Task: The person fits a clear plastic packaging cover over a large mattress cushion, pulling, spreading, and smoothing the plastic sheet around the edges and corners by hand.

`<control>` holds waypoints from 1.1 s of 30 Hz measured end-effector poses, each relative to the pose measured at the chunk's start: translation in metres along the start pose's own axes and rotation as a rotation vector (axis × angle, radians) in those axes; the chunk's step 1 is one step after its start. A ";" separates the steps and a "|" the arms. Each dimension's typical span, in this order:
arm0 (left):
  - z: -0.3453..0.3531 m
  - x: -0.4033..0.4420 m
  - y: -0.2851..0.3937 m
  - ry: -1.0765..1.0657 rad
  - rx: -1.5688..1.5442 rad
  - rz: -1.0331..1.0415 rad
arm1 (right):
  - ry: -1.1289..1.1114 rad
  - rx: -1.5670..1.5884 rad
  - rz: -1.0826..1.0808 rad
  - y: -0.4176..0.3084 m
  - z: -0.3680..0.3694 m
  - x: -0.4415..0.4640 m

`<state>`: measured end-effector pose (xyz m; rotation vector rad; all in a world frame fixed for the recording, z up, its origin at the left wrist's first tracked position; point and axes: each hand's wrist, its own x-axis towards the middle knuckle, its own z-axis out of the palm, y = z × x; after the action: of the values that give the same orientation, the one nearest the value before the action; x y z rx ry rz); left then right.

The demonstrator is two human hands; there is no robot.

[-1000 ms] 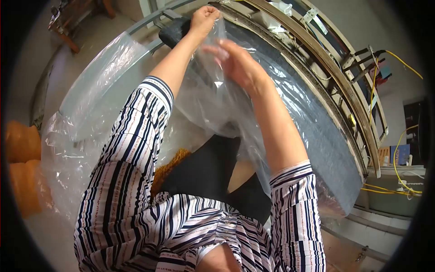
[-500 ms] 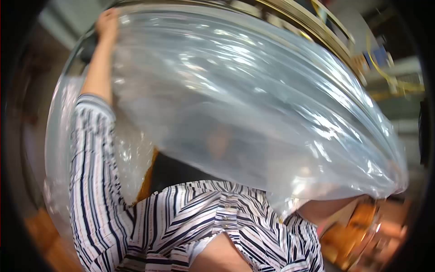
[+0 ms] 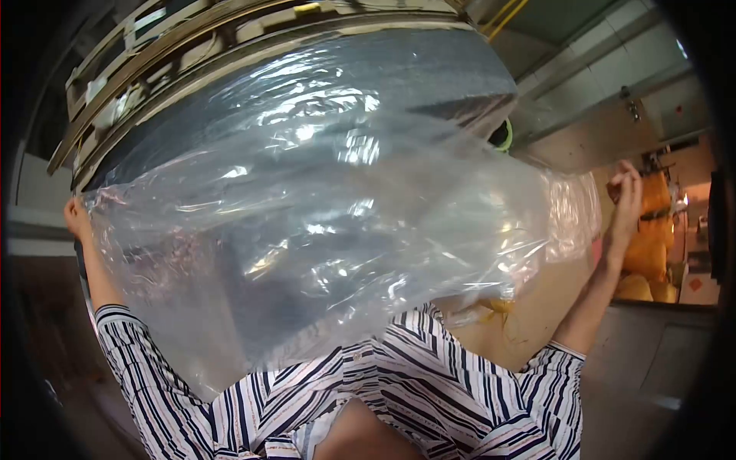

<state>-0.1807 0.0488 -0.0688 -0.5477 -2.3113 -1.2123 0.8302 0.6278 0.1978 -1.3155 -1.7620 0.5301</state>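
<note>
A large clear plastic sheet (image 3: 368,222), wrinkled and shiny, spreads across the middle of the view in front of my striped shirt. My left hand (image 3: 75,217) is closed on the sheet's left corner. Beyond the sheet's gathered right end, my right hand (image 3: 627,192) is raised with its fingers stretched and apart, and I see no plastic in it. Under and behind the sheet lies a wide dark grey surface (image 3: 460,65), partly seen through the plastic.
Wooden slats and rails (image 3: 207,46) run along the far edge of the dark surface. A green rim (image 3: 502,136) shows by its right corner. Orange sacks (image 3: 648,249) are stacked at the right, and beige floor (image 3: 529,322) shows below the sheet.
The sheet has come down from a raised, billowing shape and lies lower and flatter. My left hand moved left and down with its corner. My right hand came away from the plastic and upward.
</note>
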 end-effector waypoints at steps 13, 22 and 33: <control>-0.022 -0.005 0.048 0.152 0.358 -0.042 | -0.726 0.108 0.187 0.060 0.167 -0.105; -0.020 -0.018 0.079 0.023 0.168 -0.016 | 0.000 0.334 -0.216 -0.031 0.081 0.021; -0.006 -0.038 0.098 -0.127 -0.057 -0.067 | 0.257 -0.647 -0.442 -0.002 0.058 0.116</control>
<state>-0.0954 0.0911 -0.0235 -0.5877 -2.4245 -1.3135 0.7719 0.7427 0.2114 -1.2664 -1.9928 -0.4756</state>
